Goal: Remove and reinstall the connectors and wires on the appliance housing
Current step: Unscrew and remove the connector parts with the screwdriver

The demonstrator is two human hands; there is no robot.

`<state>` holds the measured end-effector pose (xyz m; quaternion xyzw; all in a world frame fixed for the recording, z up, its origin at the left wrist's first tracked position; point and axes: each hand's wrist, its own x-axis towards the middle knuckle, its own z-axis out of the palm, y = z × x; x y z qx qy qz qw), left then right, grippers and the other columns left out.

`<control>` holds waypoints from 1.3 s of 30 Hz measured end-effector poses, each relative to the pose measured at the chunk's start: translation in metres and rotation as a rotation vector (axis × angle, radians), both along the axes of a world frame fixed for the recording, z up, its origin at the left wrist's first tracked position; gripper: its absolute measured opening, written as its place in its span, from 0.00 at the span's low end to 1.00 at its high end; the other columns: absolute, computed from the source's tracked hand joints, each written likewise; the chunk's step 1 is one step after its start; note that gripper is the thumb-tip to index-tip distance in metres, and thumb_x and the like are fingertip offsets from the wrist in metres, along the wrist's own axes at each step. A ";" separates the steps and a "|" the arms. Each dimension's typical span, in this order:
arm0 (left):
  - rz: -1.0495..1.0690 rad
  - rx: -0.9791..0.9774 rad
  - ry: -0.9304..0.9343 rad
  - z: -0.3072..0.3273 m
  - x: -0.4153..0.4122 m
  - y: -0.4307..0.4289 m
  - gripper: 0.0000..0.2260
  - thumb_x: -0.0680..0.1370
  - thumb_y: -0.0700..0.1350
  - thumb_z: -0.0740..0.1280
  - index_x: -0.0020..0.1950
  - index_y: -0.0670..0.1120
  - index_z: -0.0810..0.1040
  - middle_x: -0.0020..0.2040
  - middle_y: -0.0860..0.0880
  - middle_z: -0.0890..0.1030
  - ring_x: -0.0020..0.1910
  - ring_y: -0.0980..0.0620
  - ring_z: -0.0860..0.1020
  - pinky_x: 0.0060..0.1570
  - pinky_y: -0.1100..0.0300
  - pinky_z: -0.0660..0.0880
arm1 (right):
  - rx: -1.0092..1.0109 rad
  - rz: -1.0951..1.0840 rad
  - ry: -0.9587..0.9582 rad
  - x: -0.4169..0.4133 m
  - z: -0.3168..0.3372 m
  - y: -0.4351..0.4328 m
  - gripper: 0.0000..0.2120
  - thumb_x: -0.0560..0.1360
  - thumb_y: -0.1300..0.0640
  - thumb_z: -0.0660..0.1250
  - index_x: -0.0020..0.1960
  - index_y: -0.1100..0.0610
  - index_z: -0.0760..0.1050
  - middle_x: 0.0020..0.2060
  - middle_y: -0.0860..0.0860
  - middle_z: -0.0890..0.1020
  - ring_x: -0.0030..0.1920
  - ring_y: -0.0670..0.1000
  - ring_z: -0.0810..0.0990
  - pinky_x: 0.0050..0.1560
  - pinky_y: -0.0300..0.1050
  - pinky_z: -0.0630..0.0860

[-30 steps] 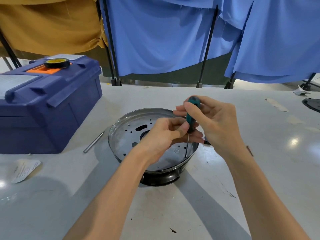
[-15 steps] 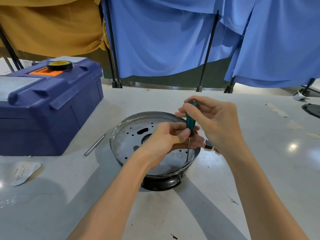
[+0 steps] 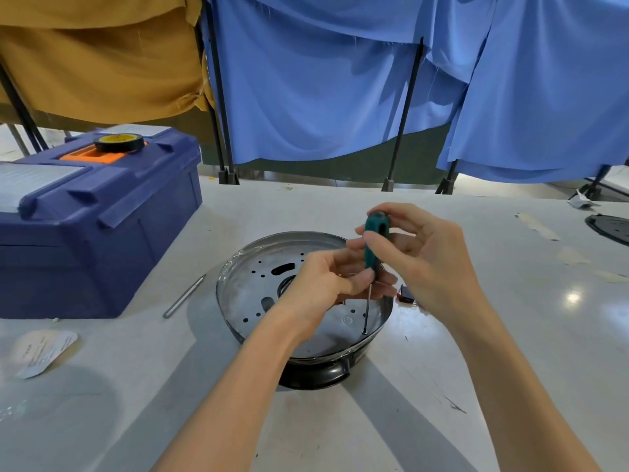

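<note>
Item: screwdriver (image 3: 374,245), teal moulded handle, thin steel shaft. Its long axis is near upright, tip down in a hole by the near right edge of the appliance housing (image 3: 248,294) (a round, shiny, perforated metal pan on a black base), on the white table (image 3: 517,338). My right hand (image 3: 420,264) curls round the handle's top. My left hand (image 3: 323,289) pinches its lower end. To the left: a blue plastic toolbox (image 3: 102,229).

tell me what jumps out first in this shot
Both hands meet at centre on a green-handled screwdriver: the right hand grips the handle, the left hand pinches it lower down, its tip standing in the round metal housing. At left sits a big blue toolbox with a tape roll on top.
</note>
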<state>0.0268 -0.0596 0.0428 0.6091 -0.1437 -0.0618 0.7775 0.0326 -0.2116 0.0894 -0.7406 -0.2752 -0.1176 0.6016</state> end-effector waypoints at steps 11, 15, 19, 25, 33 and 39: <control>-0.087 -0.012 -0.025 -0.002 0.000 0.000 0.09 0.80 0.35 0.60 0.56 0.36 0.79 0.46 0.39 0.84 0.44 0.39 0.83 0.49 0.54 0.79 | 0.033 -0.009 0.047 -0.006 0.000 0.003 0.18 0.74 0.53 0.72 0.61 0.51 0.73 0.42 0.50 0.86 0.42 0.50 0.86 0.44 0.45 0.83; -0.064 -0.047 0.004 -0.003 -0.001 0.006 0.08 0.79 0.34 0.62 0.54 0.36 0.79 0.49 0.37 0.84 0.49 0.36 0.83 0.52 0.52 0.79 | 0.023 0.052 0.000 -0.007 0.002 0.003 0.13 0.73 0.53 0.69 0.55 0.57 0.80 0.42 0.50 0.87 0.45 0.48 0.86 0.44 0.41 0.82; -0.006 0.045 -0.009 0.002 -0.005 0.004 0.09 0.75 0.36 0.70 0.55 0.39 0.81 0.49 0.40 0.84 0.48 0.40 0.84 0.51 0.57 0.79 | 0.062 -0.246 -0.098 -0.010 -0.010 0.015 0.06 0.73 0.55 0.74 0.46 0.58 0.82 0.35 0.50 0.85 0.39 0.49 0.86 0.50 0.52 0.82; -0.007 0.049 0.008 0.005 -0.004 -0.003 0.08 0.78 0.34 0.64 0.55 0.33 0.79 0.46 0.39 0.84 0.44 0.39 0.84 0.48 0.56 0.80 | 0.031 -0.258 -0.021 -0.010 0.001 0.011 0.11 0.70 0.53 0.76 0.49 0.58 0.82 0.36 0.50 0.86 0.39 0.50 0.86 0.46 0.51 0.83; -0.011 0.031 0.038 0.006 -0.009 0.003 0.10 0.77 0.35 0.67 0.56 0.32 0.78 0.51 0.35 0.83 0.49 0.37 0.83 0.55 0.53 0.79 | 0.023 -0.108 -0.097 -0.008 0.000 0.012 0.04 0.72 0.56 0.74 0.44 0.56 0.82 0.35 0.49 0.85 0.39 0.46 0.86 0.42 0.42 0.83; 0.035 0.116 0.046 0.006 -0.009 -0.007 0.09 0.77 0.36 0.68 0.55 0.34 0.80 0.47 0.41 0.85 0.43 0.44 0.84 0.52 0.55 0.79 | 0.020 -0.621 -0.310 -0.013 -0.014 0.035 0.10 0.72 0.51 0.74 0.39 0.56 0.79 0.28 0.48 0.80 0.30 0.52 0.82 0.38 0.54 0.79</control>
